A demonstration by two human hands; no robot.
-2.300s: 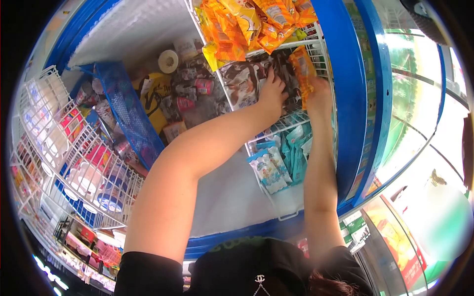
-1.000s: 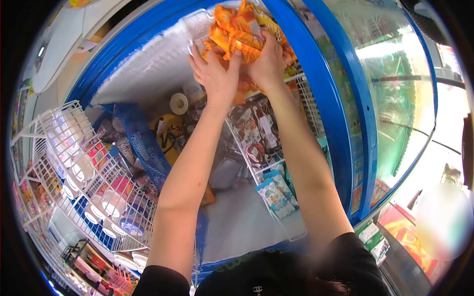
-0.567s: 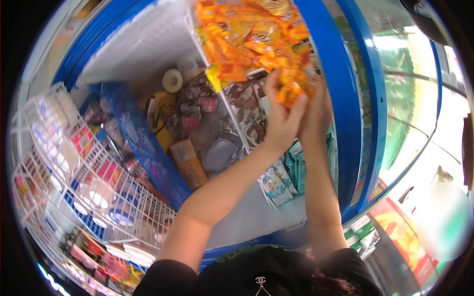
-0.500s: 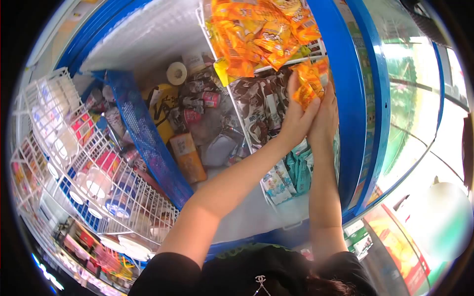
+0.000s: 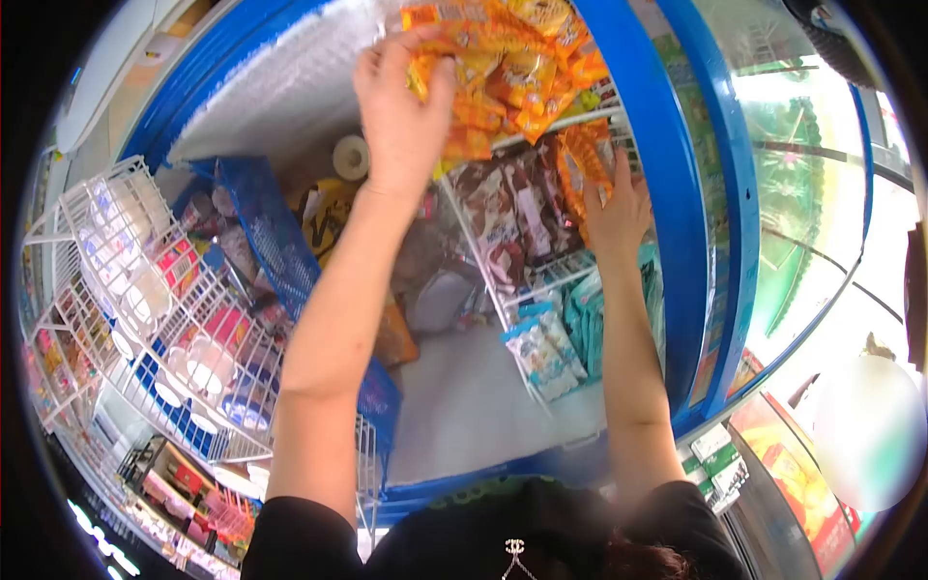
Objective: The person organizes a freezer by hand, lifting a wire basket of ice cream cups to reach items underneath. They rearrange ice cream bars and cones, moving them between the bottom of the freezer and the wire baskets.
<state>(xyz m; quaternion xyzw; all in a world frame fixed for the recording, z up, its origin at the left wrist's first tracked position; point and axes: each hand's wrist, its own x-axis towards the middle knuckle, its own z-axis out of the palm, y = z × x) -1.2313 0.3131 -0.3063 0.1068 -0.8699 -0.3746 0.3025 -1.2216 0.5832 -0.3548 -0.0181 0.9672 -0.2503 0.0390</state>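
At the upper left of the basket, my left hand (image 5: 406, 116) has its thumb and fingers curled around an orange-yellow packet at the near edge of a pile of orange packets (image 5: 527, 82). My right hand (image 5: 619, 208) is lower down, on the freezer's right side. Its thumb and fingers lie on either side of an orange packet (image 5: 583, 164), which stands beside brown-and-white packets (image 5: 503, 208) in the wire basket. Part of that packet is hidden by the hand. Teal packets (image 5: 585, 309) and light-blue packets (image 5: 543, 350) lie nearer to me, below my right wrist.
A blue freezer rim (image 5: 667, 193) runs along the right. Frosted wall (image 5: 280, 87) rises on the left. A blue mesh divider (image 5: 275, 237) and a white wire rack with tubs (image 5: 164, 309) stand left. A white roll (image 5: 351, 157) lies deeper inside.
My left hand has moved from beside my right hand up and left to the orange pile. My right hand has lowered slightly, and orange packaging now stands beside the brown packets.
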